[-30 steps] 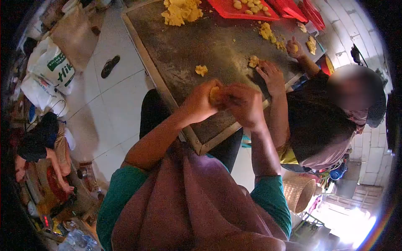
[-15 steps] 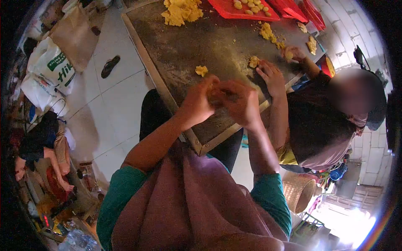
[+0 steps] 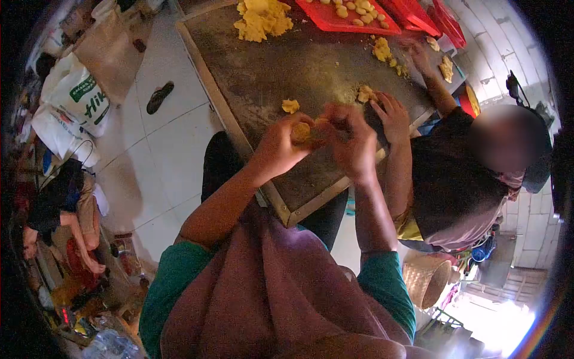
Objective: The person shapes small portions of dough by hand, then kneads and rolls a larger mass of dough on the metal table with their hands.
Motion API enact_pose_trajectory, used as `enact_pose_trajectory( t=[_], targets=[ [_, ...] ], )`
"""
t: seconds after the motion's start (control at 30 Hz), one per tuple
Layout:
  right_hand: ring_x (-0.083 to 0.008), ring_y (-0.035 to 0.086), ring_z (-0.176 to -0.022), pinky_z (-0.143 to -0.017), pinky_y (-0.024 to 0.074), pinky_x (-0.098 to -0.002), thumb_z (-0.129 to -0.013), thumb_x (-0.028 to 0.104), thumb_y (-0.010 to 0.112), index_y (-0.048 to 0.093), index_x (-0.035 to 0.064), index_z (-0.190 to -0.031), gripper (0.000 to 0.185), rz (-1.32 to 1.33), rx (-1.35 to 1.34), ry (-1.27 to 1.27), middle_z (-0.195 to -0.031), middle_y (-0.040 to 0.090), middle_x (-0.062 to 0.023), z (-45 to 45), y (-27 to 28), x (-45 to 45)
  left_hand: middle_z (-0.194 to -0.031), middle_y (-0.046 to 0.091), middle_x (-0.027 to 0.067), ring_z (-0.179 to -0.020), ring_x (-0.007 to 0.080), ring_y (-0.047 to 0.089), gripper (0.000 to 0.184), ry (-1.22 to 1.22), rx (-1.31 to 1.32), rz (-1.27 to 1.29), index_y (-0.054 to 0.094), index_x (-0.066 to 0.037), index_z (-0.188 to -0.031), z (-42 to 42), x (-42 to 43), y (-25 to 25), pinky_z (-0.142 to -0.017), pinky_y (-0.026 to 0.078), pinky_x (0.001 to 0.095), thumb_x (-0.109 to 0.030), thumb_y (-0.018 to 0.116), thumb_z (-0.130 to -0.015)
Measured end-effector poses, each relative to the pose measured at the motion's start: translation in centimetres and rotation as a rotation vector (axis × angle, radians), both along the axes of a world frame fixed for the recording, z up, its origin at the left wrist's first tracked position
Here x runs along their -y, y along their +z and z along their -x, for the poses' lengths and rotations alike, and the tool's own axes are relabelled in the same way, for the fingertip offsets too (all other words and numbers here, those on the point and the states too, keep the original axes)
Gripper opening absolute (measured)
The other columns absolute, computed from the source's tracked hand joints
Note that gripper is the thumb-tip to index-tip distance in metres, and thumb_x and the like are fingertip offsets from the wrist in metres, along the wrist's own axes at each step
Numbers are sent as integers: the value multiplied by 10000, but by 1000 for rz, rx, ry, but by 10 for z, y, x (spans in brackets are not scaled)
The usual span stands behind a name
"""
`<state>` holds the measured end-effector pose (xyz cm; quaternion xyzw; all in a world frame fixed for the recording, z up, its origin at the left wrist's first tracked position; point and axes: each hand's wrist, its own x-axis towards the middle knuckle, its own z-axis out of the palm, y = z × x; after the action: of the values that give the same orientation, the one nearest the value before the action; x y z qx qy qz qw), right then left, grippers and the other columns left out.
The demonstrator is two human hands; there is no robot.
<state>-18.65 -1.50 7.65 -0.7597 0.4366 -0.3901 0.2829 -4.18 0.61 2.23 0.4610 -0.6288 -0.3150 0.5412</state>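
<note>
My left hand (image 3: 280, 149) is curled around a small piece of yellow dough (image 3: 301, 132), held over the near corner of the table (image 3: 245, 78). Close against it, my right hand (image 3: 357, 142) has its fingers bent together. Those fingers are partly blurred, and what they pinch is hidden. A loose lump of yellow dough (image 3: 290, 106) lies on the table just beyond my left hand. Further off, a large mound of yellow dough (image 3: 263, 21) sits near the far edge.
At my right a co-worker's hand (image 3: 391, 113) rests by another dough lump (image 3: 366, 94); their other arm reaches across the table. A red tray (image 3: 335, 24) holds several pale dough balls. Another person sits at far left, near white bags (image 3: 78, 99) on the floor.
My hands have moved slightly apart, and the dough in my left hand now shows. My right fingers have lifted a little. The co-worker's far hand has reached further across the table.
</note>
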Motion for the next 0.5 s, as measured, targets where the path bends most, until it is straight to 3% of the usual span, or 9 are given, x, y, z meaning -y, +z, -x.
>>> enact_pose_trajectory(
  t=[0.07,0.17,0.27,0.37,0.5],
  targets=[
    [-279,617,-766,-668,505,-329,-685,42,658,615,55,-887,207,40,93,-76,-853,630,-110,1,3,8,-721,583,112,-720,262,609,295,27,83,92,568,-46,-825,-7,5,-7,-648,467,340,-182,759,-647],
    [-293,603,-848,-742,496,-358,-667,32,655,619,61,-957,294,197,-164,43,-883,633,-107,7,-2,16,-760,605,108,-721,230,611,305,-50,144,-80,588,-32,-843,-12,4,0,-657,469,328,-172,769,-641],
    [-323,554,-988,-841,452,-400,-650,23,644,607,69,-1033,387,452,-252,181,-940,633,-111,1,4,1,-801,621,113,-724,210,611,243,-123,-57,-144,600,-18,-830,-12,4,-6,-641,462,330,-130,737,-662],
    [-343,490,-1096,-916,395,-417,-640,29,634,587,69,-1087,451,353,-224,333,-976,629,-115,-7,-7,-13,-777,621,111,-718,205,609,155,-187,-120,-222,603,-22,-807,-17,2,-1,-628,459,326,-63,683,-680],
    [-335,501,-1097,-914,397,-407,-669,54,640,580,51,-1093,428,401,-236,280,-1006,627,-106,1,-3,-11,-751,621,116,-745,211,621,150,-202,67,-68,607,-28,-830,-16,7,-12,-627,464,329,-2,630,-684]
  ],
)
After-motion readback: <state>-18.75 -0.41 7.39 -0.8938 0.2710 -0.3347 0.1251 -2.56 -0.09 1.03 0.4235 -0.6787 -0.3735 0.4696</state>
